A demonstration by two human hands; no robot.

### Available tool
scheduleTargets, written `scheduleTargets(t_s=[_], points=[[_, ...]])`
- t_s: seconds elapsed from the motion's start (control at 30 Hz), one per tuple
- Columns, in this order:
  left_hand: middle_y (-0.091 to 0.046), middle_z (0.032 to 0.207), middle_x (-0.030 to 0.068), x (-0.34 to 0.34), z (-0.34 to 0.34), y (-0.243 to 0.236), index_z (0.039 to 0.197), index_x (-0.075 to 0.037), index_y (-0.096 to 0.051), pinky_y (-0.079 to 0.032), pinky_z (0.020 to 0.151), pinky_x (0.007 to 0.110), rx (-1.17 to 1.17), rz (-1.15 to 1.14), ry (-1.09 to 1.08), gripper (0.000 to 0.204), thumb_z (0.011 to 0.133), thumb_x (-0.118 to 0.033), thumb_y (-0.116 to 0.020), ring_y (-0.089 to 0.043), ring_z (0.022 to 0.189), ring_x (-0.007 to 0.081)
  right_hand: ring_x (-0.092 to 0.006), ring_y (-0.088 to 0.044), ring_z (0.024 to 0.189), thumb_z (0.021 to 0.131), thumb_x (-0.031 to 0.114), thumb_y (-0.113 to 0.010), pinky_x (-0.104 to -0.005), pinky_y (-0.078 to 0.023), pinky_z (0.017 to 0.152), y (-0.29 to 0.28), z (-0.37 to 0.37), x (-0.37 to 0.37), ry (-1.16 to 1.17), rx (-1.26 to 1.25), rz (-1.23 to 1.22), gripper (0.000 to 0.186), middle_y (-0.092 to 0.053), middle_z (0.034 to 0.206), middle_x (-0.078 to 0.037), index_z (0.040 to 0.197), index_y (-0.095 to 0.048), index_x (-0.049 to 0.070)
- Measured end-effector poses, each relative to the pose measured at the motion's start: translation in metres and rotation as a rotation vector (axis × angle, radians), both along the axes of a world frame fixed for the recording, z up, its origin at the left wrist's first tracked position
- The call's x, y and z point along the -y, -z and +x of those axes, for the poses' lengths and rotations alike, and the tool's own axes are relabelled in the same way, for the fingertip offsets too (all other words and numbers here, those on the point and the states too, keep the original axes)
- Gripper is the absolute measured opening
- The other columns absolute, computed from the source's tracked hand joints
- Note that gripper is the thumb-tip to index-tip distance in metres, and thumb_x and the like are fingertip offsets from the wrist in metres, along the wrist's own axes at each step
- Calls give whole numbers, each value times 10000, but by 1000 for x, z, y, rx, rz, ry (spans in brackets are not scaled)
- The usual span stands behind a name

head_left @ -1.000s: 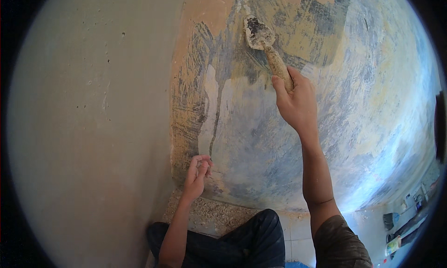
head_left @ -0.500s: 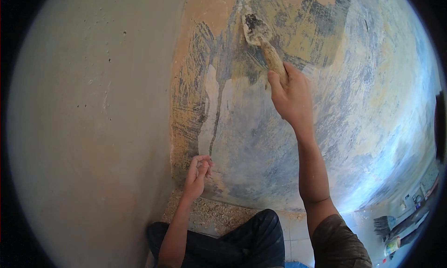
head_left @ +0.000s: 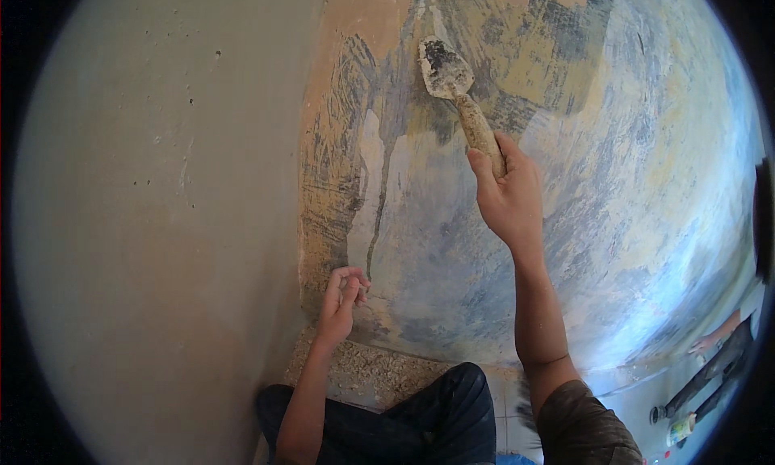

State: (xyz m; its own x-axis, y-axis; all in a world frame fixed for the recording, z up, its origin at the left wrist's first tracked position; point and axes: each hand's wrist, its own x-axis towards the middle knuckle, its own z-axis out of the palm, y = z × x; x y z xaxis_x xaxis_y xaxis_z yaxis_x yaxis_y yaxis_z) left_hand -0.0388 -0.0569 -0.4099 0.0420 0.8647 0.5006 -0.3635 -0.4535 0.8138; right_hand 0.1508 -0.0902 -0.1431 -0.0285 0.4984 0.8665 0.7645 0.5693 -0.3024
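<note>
My right hand (head_left: 510, 192) grips the handle of a small trowel (head_left: 446, 71) with its blade pointing up. The blade is caked with pale plaster and has a dark patch in its middle. It lies over the scraped, patchy wall (head_left: 476, 247), just below a whitish streak; whether it touches the surface I cannot tell. My left hand (head_left: 347, 298) hovers low by the wall near the corner, beside the foot of a dark crack (head_left: 376, 231). Its fingers are loosely bent and apart, with nothing visible in them.
A smoother beige wall (head_left: 161, 247) meets the patchy one at left. Crumbled rubble (head_left: 375, 372) lies along the wall's foot, before my bent legs (head_left: 404, 425). Another person's legs (head_left: 710, 372) and hand (head_left: 706, 344) show at lower right, near a pale container (head_left: 680, 427).
The trowel and my right hand have moved down, baring a whitish streak above the blade. My left hand has hardly moved. At lower right, the other person and a dark broom head have shifted.
</note>
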Motion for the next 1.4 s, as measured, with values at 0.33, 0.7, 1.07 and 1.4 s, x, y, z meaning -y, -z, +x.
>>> scheduleTargets(t_s=[0.33, 0.7, 1.07, 1.4], points=[[-580, 1029, 50, 0, 6, 1, 1233, -32, -496, -443, 738, 255, -1, 28, 29, 291, 1087, -281, -450, -507, 802, 89, -469, -646, 706, 895, 188, -606, -492, -493, 650, -19, -21, -21, 12, 27, 92, 283, -628, 727, -296, 913, -601, -94], [-582, 1020, 47, 0, 2, -2, 1244, -27, -489, -438, 744, 255, -3, 10, 9, 296, 1091, -276, -439, -498, 801, 87, -492, -639, 715, 895, 184, -595, -514, -493, 664, -26, -31, -23, -7, -20, 37, 283, -617, 713, -317, 860, -580, -97], [-579, 1021, 53, 1, 2, -1, 1245, -24, -483, -437, 744, 260, 2, 13, 15, 297, 1087, -274, -444, -505, 806, 93, -499, -634, 692, 898, 173, -597, -515, -499, 648, -20, -30, -9, 61, 35, 9, 283, -608, 682, -325, 850, -572, -104], [-579, 1032, 59, 2, 4, -1, 1235, -28, -497, -443, 753, 262, -5, 2, 27, 279, 1089, -259, -442, -504, 816, 93, -492, -634, 695, 900, 186, -600, -515, -492, 642, -25, -32, -20, 28, 7, 35, 283, -614, 700, -311, 862, -574, -94]])
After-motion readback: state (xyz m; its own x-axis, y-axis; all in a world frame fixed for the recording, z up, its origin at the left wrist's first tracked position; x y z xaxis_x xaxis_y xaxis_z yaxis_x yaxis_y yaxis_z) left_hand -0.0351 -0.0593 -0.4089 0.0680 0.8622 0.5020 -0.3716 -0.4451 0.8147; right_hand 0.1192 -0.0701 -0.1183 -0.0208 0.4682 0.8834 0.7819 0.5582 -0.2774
